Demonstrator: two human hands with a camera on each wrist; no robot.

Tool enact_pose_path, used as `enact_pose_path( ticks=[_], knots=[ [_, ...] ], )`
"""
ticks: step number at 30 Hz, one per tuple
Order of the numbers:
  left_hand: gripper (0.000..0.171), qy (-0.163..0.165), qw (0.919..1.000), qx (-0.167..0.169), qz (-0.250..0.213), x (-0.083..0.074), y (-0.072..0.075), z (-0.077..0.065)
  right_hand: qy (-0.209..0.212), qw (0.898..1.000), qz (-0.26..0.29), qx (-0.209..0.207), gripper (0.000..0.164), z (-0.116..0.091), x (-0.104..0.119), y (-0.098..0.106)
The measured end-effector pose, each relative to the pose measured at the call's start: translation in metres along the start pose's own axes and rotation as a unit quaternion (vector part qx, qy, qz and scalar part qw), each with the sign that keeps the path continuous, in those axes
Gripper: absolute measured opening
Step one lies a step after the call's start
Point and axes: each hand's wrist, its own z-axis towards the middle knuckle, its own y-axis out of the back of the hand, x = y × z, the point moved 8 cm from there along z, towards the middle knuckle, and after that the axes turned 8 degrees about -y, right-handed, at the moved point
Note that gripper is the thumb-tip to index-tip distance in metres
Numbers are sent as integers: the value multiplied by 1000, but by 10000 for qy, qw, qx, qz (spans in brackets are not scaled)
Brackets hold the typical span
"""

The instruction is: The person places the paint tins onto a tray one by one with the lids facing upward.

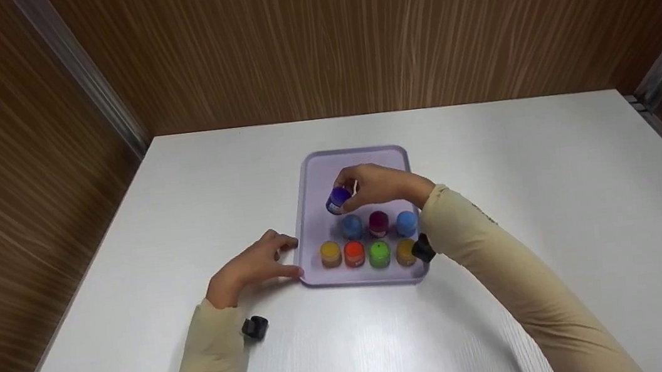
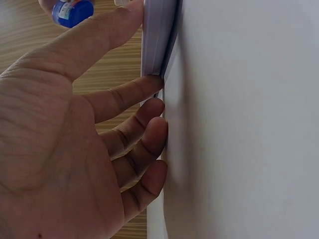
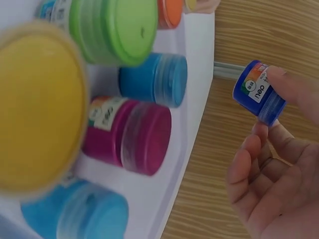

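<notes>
Over the middle of the lilac tray (image 1: 359, 157), my right hand (image 1: 378, 183) pinches a small dark blue paint jar (image 1: 338, 199), tilted, between thumb and fingertips. Its white label reads "deli" on the jar (image 3: 259, 92) in the right wrist view. My left hand (image 1: 255, 261) lies at the tray's left side, thumb and forefinger touching the rim; its other fingers (image 2: 149, 139) are loosely bent. Below the right hand stand a blue jar (image 1: 351, 227), a magenta jar (image 1: 378, 223) and a light blue jar (image 1: 406, 223) in a row.
A nearer row on the tray has a yellow jar (image 1: 330, 253), an orange-red jar (image 1: 354, 253), a green jar (image 1: 379, 254) and a darker yellow jar (image 1: 405, 252). Wood-grained panels (image 1: 351, 38) stand behind the white table (image 1: 514, 189) and on either side.
</notes>
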Motion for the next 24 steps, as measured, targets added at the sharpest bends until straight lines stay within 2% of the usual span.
enact_pose_path(
  ticks=[10, 24],
  knots=[
    [65, 29, 10000, 64, 16, 2, 0, 1, -24, 9976, -637, 252, 43, 11, 10, -20],
    [63, -16, 10000, -14, -20, -2, 2, 0, -398, 9880, -1429, 437, 45, 19, 14, -38]
  ],
)
